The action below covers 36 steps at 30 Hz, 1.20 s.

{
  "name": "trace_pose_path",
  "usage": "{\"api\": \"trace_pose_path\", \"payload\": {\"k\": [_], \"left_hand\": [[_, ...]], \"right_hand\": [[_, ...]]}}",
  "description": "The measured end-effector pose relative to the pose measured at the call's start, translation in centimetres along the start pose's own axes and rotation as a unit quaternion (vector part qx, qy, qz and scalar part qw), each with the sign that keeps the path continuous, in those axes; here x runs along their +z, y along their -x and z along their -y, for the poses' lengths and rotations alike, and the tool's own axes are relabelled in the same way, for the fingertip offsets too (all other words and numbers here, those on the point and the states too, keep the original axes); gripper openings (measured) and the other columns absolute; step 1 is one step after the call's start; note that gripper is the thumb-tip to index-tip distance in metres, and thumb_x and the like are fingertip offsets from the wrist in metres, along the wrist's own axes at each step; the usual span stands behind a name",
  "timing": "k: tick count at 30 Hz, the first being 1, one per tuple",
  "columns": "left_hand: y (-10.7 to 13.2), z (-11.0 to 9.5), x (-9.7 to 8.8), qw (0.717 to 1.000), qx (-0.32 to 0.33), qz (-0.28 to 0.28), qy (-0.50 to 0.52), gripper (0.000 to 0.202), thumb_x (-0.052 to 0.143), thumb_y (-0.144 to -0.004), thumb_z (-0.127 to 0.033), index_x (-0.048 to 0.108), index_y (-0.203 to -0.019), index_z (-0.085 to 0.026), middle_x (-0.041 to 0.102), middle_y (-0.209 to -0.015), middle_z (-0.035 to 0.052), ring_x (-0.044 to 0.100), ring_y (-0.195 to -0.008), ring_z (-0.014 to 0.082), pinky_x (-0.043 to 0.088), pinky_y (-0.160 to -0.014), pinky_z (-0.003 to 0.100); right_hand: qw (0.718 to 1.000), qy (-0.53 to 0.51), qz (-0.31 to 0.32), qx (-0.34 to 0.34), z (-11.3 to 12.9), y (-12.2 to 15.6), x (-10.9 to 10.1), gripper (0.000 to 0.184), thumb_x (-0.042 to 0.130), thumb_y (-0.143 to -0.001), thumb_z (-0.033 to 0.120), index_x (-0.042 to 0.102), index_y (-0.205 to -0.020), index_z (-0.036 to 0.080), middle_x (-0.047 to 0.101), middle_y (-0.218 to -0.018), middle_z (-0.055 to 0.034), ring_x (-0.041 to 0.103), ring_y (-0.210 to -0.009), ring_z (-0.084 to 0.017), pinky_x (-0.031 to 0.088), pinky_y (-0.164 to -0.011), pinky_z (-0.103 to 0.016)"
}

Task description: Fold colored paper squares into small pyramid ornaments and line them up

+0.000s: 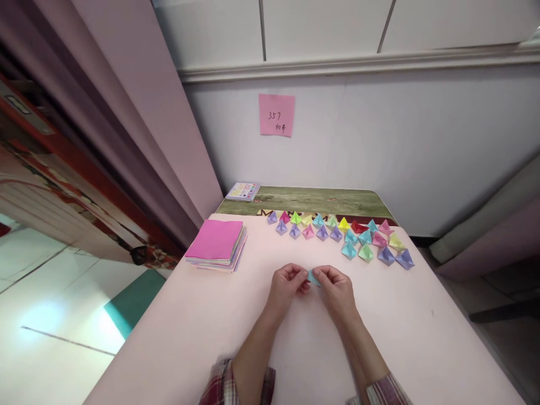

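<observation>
Between my two hands, just above the pale table (236, 315), is a small folded piece of light blue paper (312, 277). My left hand (290, 284) pinches its left side between thumb and fingers. On the other side my right hand (335, 288) grips it the same way. Fingers cover much of the paper, so its full folded shape is hidden. Beyond my hands stand rows of small folded paper boats (322, 233) in purple, blue, pink, yellow, green and red.
A stack of coloured paper sheets (216, 241), pink on top, lies at the left. Near the far left corner rests a printed packet (243, 191). A pink note (277, 115) with handwriting sticks to the wall. Purple curtain (139, 101) hangs along the left side.
</observation>
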<state>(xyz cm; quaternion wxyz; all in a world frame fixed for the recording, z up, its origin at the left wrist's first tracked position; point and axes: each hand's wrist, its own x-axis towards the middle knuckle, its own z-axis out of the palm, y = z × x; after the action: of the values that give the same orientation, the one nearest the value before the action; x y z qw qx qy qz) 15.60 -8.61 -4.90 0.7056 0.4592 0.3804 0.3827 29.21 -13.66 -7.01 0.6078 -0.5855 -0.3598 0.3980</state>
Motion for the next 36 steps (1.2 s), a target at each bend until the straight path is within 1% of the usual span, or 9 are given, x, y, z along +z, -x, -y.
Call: {"api": "trace_pose_path", "payload": {"k": [5,8,11,16,20,24,27,31,36], "left_hand": [[0.0,0.5,0.0,0.999,-0.016,-0.021,-0.036,0.035,0.075,-0.07,-0.046,0.062,-0.069,-0.014,0.066,-0.062,0.0034,0.055,-0.048,0.0102,0.043,-0.047,0.021],[0.0,0.7,0.0,0.997,0.018,-0.032,-0.065,0.034,0.072,-0.074,-0.046,0.06,-0.068,-0.015,0.063,-0.059,0.0003,0.051,-0.047,0.0085,0.038,-0.046,0.019],[0.0,0.8,0.1,0.996,0.048,-0.038,-0.071,0.033,0.067,-0.078,-0.047,0.059,-0.071,-0.016,0.062,-0.062,0.0,0.052,-0.051,0.009,0.04,-0.05,0.02],[0.1,1.2,0.1,0.995,-0.003,0.042,-0.088,0.031,0.07,-0.074,-0.044,0.058,-0.072,-0.015,0.061,-0.061,0.0014,0.053,-0.051,0.0114,0.041,-0.05,0.023],[0.0,1.0,0.0,0.99,0.029,0.067,-0.123,0.026,0.066,-0.077,-0.036,0.051,-0.067,-0.017,0.052,-0.057,-0.0034,0.045,-0.051,0.0089,0.033,-0.051,0.021],[0.1,0.6,0.1,0.981,0.054,0.057,-0.176,0.025,0.065,-0.076,-0.03,0.048,-0.063,-0.017,0.042,-0.058,-0.0059,0.036,-0.054,0.0075,0.027,-0.051,0.021],[0.1,0.5,0.2,0.983,0.059,0.047,-0.166,0.022,0.068,-0.075,-0.031,0.053,-0.069,-0.016,0.047,-0.061,-0.0045,0.04,-0.057,0.0084,0.031,-0.054,0.021],[0.0,0.6,0.1,0.989,0.103,-0.001,-0.11,0.021,0.074,-0.072,-0.029,0.059,-0.078,-0.016,0.052,-0.067,-0.0035,0.046,-0.062,0.0092,0.036,-0.06,0.021],[0.0,0.5,0.0,0.993,0.098,-0.007,-0.072,0.02,0.075,-0.072,-0.028,0.066,-0.085,-0.015,0.056,-0.07,-0.0017,0.048,-0.065,0.0098,0.039,-0.064,0.022]], "right_hand": [[1.0,0.009,-0.009,-0.001,0.2,0.0,0.0,0.032,0.071,-0.075,0.048,0.069,-0.073,0.017,0.067,-0.068,-0.0019,0.057,-0.064,-0.016,0.045,-0.062,-0.026],[1.0,0.017,0.017,0.01,0.3,0.0,0.0,0.03,0.07,-0.075,0.047,0.067,-0.072,0.017,0.061,-0.062,0.0002,0.05,-0.056,-0.013,0.039,-0.053,-0.024],[1.0,-0.001,0.017,0.021,0.3,0.0,0.1,0.031,0.071,-0.074,0.047,0.066,-0.073,0.017,0.056,-0.057,0.0022,0.045,-0.051,-0.011,0.035,-0.048,-0.023],[0.997,-0.063,-0.02,0.029,0.1,0.0,0.4,0.03,0.073,-0.073,0.046,0.067,-0.081,0.017,0.056,-0.059,0.0028,0.045,-0.053,-0.01,0.037,-0.049,-0.022],[0.996,-0.077,-0.004,0.043,-0.1,-0.1,0.3,0.03,0.074,-0.072,0.045,0.067,-0.079,0.017,0.055,-0.059,0.003,0.045,-0.054,-0.01,0.036,-0.05,-0.021],[0.995,-0.079,0.012,0.055,-0.3,-0.3,0.0,0.031,0.076,-0.071,0.045,0.069,-0.079,0.016,0.055,-0.058,0.0026,0.044,-0.052,-0.01,0.035,-0.048,-0.021],[0.993,-0.105,-0.018,0.049,-0.4,-0.4,0.0,0.03,0.077,-0.071,0.045,0.069,-0.078,0.017,0.055,-0.058,0.003,0.045,-0.053,-0.009,0.035,-0.049,-0.02],[0.984,-0.152,-0.061,0.072,-0.1,-0.4,0.2,0.031,0.08,-0.067,0.044,0.07,-0.082,0.018,0.061,-0.064,0.0012,0.052,-0.058,-0.009,0.042,-0.055,-0.02],[0.98,-0.175,-0.052,0.086,0.4,-0.3,0.4,0.033,0.082,-0.064,0.043,0.07,-0.081,0.017,0.063,-0.066,0.0,0.055,-0.06,-0.01,0.045,-0.057,-0.02]]}}
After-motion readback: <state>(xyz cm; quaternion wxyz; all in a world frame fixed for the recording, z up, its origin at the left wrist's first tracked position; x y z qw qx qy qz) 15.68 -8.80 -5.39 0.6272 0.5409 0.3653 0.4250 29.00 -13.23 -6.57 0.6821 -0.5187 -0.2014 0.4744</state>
